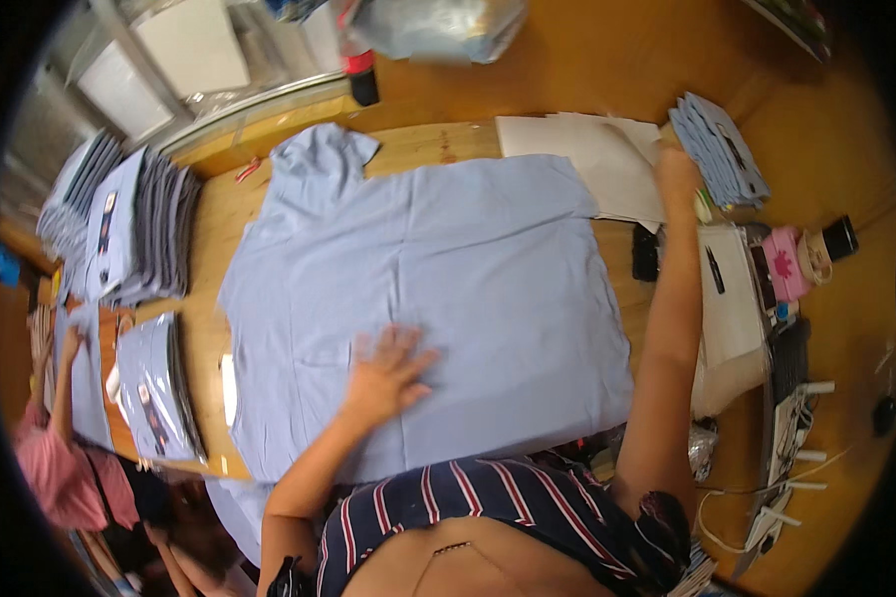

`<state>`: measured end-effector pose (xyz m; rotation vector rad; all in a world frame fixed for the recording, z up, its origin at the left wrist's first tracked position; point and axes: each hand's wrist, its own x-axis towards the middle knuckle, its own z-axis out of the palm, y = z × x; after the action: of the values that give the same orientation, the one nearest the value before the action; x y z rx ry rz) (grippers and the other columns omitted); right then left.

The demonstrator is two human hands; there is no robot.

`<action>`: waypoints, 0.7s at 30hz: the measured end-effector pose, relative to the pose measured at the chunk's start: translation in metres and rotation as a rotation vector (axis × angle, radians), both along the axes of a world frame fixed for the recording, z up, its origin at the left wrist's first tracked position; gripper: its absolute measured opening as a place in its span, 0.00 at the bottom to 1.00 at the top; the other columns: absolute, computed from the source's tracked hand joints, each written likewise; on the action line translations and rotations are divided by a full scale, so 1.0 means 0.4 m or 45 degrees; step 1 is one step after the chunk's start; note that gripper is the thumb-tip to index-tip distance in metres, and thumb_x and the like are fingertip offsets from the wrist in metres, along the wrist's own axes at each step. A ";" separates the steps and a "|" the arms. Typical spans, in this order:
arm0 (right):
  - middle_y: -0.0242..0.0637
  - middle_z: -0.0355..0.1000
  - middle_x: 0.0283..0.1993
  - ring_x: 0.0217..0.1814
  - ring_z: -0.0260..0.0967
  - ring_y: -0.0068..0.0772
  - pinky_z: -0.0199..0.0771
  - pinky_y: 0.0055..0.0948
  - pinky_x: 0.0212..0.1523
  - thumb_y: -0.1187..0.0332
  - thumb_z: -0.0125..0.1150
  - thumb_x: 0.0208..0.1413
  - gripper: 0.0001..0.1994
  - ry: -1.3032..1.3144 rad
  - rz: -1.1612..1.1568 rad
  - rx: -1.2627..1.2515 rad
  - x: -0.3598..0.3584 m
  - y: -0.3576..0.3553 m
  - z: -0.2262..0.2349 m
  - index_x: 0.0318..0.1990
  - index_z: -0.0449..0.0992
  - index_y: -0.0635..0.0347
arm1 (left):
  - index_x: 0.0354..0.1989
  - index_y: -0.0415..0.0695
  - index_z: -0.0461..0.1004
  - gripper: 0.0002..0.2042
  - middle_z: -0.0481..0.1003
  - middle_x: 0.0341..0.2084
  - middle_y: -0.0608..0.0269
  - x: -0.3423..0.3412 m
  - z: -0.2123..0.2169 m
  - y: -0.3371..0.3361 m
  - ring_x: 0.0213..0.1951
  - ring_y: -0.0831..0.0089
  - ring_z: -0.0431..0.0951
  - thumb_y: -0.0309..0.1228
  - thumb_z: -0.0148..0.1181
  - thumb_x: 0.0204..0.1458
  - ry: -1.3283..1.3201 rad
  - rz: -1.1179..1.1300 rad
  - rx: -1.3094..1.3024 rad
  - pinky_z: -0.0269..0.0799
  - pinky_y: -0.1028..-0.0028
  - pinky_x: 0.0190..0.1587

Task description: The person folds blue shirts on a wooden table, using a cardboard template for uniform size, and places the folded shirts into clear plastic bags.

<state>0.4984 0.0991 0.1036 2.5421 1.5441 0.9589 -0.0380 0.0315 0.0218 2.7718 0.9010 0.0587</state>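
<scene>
Shirt [498, 259] flat and unfolded under spread left hand [386, 378], right hand [677, 174] pinching paper [572, 159] farther right, folding seemingly undone here, while folded shirts [112, 234] left of both hands look finished.

Left hand [386, 383] lies splayed on the blue shirt [478, 259]; right hand [676, 171], arm [675, 328] outstretched, seems curled beyond its right edge.

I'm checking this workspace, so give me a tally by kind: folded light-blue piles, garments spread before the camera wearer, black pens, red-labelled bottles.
Folded light-blue piles: 4
Spread garment: 1
Black pen: 1
Red-labelled bottle: 1
Total: 7
</scene>
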 end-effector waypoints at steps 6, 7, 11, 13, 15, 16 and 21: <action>0.46 0.69 0.38 0.30 0.69 0.32 0.73 0.25 0.29 0.76 0.50 0.50 0.11 1.179 0.571 1.654 -0.318 -0.244 0.168 0.42 0.66 0.69 | 0.58 0.64 0.53 0.28 0.44 0.61 0.61 0.077 -0.091 -0.184 0.62 0.57 0.41 0.53 0.44 0.46 -0.237 -0.074 -0.041 0.35 0.44 0.56; 0.46 0.68 0.39 0.31 0.68 0.32 0.72 0.25 0.30 0.76 0.50 0.50 0.12 1.471 0.759 1.701 -0.375 -0.252 0.144 0.44 0.64 0.68 | 0.58 0.63 0.53 0.28 0.44 0.61 0.61 0.082 -0.097 -0.198 0.62 0.57 0.41 0.53 0.44 0.46 -0.273 -0.067 -0.036 0.36 0.45 0.56; 0.43 0.66 0.40 0.32 0.67 0.30 0.70 0.25 0.31 0.76 0.50 0.50 0.16 2.427 1.162 1.064 -0.610 -0.249 0.026 0.47 0.58 0.60 | 0.57 0.57 0.56 0.27 0.47 0.60 0.58 0.012 -0.090 -0.237 0.61 0.58 0.45 0.49 0.47 0.47 -0.373 0.142 -0.032 0.38 0.44 0.55; 0.42 0.66 0.41 0.33 0.68 0.29 0.70 0.23 0.27 0.77 0.51 0.49 0.16 2.765 1.113 0.759 -0.742 -0.260 -0.035 0.46 0.59 0.59 | 0.56 0.54 0.57 0.26 0.51 0.58 0.57 -0.085 -0.063 -0.222 0.60 0.58 0.48 0.44 0.50 0.46 -0.279 0.511 -0.019 0.40 0.43 0.54; 0.41 0.68 0.39 0.28 0.68 0.29 0.70 0.23 0.23 0.77 0.51 0.49 0.17 2.985 0.970 0.444 -0.874 -0.287 -0.081 0.47 0.57 0.58 | 0.55 0.52 0.57 0.25 0.54 0.56 0.56 -0.222 -0.069 -0.215 0.59 0.58 0.50 0.39 0.51 0.46 -0.263 0.969 0.018 0.42 0.44 0.53; 0.43 0.69 0.35 0.22 0.69 0.29 0.70 0.24 0.21 0.76 0.52 0.48 0.19 3.088 0.869 0.281 -0.922 -0.295 -0.116 0.48 0.56 0.58 | 0.55 0.52 0.58 0.23 0.55 0.55 0.57 -0.292 -0.077 -0.218 0.58 0.58 0.50 0.37 0.49 0.48 -0.130 1.171 0.157 0.42 0.44 0.54; 0.48 0.71 0.30 0.22 0.71 0.35 0.74 0.25 0.20 0.79 0.48 0.49 0.17 3.125 0.558 -0.261 -1.066 -0.351 -0.261 0.46 0.53 0.60 | 0.50 0.47 0.62 0.18 0.59 0.52 0.59 -0.548 -0.103 -0.268 0.55 0.56 0.54 0.32 0.47 0.49 -0.067 1.462 0.470 0.46 0.52 0.55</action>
<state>0.0721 -0.0413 -0.0008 2.0828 1.4630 -3.1693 -0.2574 -0.0757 -0.0195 2.0820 2.4965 0.5089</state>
